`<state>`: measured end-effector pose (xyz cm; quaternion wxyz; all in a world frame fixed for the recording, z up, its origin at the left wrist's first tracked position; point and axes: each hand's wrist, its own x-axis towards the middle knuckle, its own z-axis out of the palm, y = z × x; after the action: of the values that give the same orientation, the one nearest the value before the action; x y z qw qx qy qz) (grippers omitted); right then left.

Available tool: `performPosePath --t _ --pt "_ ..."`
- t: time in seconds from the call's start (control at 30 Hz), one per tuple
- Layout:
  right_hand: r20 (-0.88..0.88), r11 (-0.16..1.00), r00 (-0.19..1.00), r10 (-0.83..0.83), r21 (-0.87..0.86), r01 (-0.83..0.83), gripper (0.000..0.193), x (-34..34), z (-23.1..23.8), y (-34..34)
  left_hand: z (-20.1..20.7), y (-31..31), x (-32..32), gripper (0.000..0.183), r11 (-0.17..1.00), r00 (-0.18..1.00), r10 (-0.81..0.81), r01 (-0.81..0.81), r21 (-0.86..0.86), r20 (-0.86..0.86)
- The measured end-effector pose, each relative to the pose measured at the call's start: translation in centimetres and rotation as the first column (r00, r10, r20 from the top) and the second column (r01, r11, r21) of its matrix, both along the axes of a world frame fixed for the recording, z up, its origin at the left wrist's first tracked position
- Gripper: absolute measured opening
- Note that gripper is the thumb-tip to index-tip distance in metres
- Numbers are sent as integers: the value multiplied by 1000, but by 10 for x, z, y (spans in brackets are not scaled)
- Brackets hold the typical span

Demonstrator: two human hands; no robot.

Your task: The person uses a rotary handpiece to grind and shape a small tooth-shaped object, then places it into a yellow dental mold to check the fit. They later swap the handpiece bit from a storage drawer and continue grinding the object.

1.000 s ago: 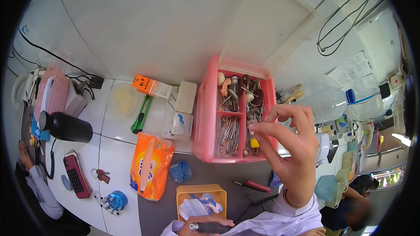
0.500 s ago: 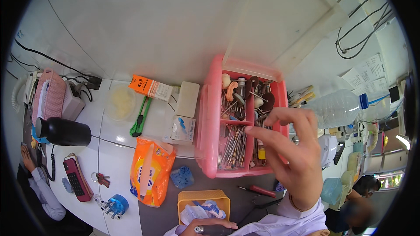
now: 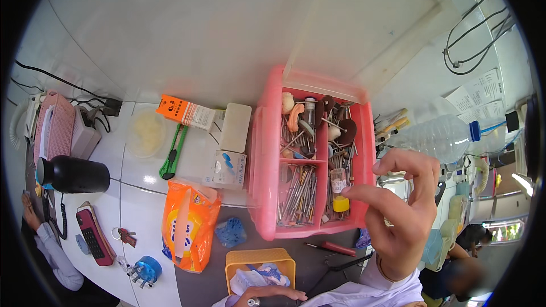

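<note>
A pink plastic box (image 3: 259, 179) with a raised clear lid stands in front of me. Its compartments hold many thin metal burs (image 3: 300, 193), brown discs (image 3: 346, 132) and a small vial with a yellow cap (image 3: 340, 203). My right hand (image 3: 401, 207) hovers at the box's right edge, thumb and forefinger apart with nothing between them, the other fingers curled. At the lower edge my left hand (image 3: 264, 293) is closed around a dark cylindrical handpiece (image 3: 255, 302), mostly cut off by the frame. Beside it sits a yellow basket (image 3: 230, 260) containing crumpled blue-and-white material.
Left of the box lie an orange wipes packet (image 3: 190, 227), a green cutter (image 3: 172, 159) and a small white carton (image 3: 229, 169). A black bottle (image 3: 74, 175) lies farther left, near another person's hand (image 3: 29, 211). A clear plastic bottle (image 3: 435, 139) stands at the right.
My right hand has moved right, away from the box's compartments, uncovering the yellow-capped vial. My left hand still holds the handpiece. The view has shifted slightly.
</note>
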<state>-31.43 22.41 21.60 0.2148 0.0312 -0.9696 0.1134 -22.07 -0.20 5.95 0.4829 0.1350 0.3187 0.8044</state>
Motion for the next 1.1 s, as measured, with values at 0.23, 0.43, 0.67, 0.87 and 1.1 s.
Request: performPosePath --t 0.23,0.43,0.67,0.87,1.1 --pt "130 987 991 23 157 -44 20 -4 3 -9 3 2 -5 35 1000 998 8 -8 7 -55" --pt "222 944 974 34 314 -105 23 -4 -1 -15 -2 0 -5 36 999 997 33 -31 35 -72" --pt "223 886 972 75 432 -167 31 3 -17 -12 1 -1 -7 36 1000 995 10 -10 9 -101" --pt "260 968 965 -23 246 -43 29 -4 8 -18 5 0 -11 35 1000 992 15 -14 9 -126" --pt "151 921 988 25 381 -81 15 -26 15 -22 8 -1 -14 34 1000 991 -25 24 -8 -132"
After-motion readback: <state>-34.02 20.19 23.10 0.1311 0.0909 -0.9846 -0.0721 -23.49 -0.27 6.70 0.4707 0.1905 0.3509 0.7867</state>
